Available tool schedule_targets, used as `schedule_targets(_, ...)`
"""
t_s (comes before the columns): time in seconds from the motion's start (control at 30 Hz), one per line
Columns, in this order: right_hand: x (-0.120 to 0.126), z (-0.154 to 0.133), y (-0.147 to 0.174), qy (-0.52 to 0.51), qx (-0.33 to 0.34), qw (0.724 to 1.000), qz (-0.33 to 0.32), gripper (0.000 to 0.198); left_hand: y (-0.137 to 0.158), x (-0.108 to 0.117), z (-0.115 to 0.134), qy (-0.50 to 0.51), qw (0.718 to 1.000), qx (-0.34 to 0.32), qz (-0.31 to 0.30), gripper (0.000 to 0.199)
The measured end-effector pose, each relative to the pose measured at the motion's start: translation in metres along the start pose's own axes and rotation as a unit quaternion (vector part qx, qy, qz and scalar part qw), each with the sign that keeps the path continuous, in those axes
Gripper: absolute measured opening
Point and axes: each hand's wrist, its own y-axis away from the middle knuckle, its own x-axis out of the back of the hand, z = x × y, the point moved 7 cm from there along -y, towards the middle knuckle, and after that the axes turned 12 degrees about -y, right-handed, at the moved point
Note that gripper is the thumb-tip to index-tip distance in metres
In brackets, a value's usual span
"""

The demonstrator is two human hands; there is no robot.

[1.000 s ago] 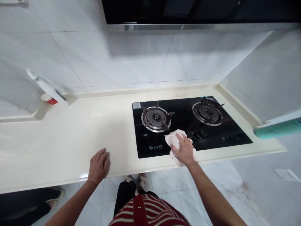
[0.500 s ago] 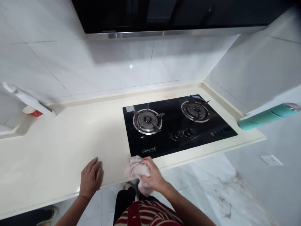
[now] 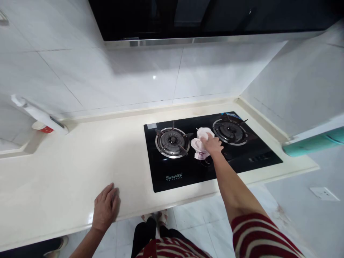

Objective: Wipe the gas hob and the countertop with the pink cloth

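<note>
A pale pink cloth (image 3: 199, 146) lies bunched on the black gas stove (image 3: 185, 172), between its two burners. My right hand (image 3: 213, 144) is closed on the cloth and presses it against the glass, just behind the control knobs. On the left is the round left burner (image 3: 172, 142) with its metal pan support; the right burner (image 3: 230, 131) is close beyond my fingers. My left hand (image 3: 106, 206) rests on the cream countertop (image 3: 80, 172) near its front edge, holding nothing, its fingers loosely bent and lying on the surface.
A dark range hood (image 3: 209, 21) hangs above the stove. A green cylinder (image 3: 309, 142) juts out at the counter's right end. At the back left, a white stick-like device (image 3: 43, 115) leans beside a red and white cup (image 3: 43, 127). A wall socket (image 3: 324, 194) is at lower right.
My right hand has carried the cloth from the counter's front edge forward and right onto the stove's middle. My left hand stays on the countertop. The view has shifted slightly.
</note>
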Motion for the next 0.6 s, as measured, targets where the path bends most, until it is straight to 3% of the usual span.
schedule_targets(0.1,-0.023,-0.011,0.003,0.053,0.020,0.998,-0.036,0.054,0.000,-0.001,0.000,0.005,1.000,0.004,-0.008,0.032)
schedule_targets(0.23,-0.045,-0.024,0.038,0.089,0.068,0.992,-0.065,0.050,0.000,-0.002,0.000,0.003,1.000,0.002,-0.010,0.031)
schedule_targets(0.47,-0.046,-0.018,0.125,0.130,0.147,0.974,-0.110,0.043,0.000,-0.001,-0.001,-0.010,1.000,-0.006,0.001,0.031)
schedule_targets(0.6,-0.049,-0.001,0.186,0.092,0.181,0.969,-0.144,0.044,-0.002,0.000,-0.001,-0.009,1.000,-0.009,0.005,0.031)
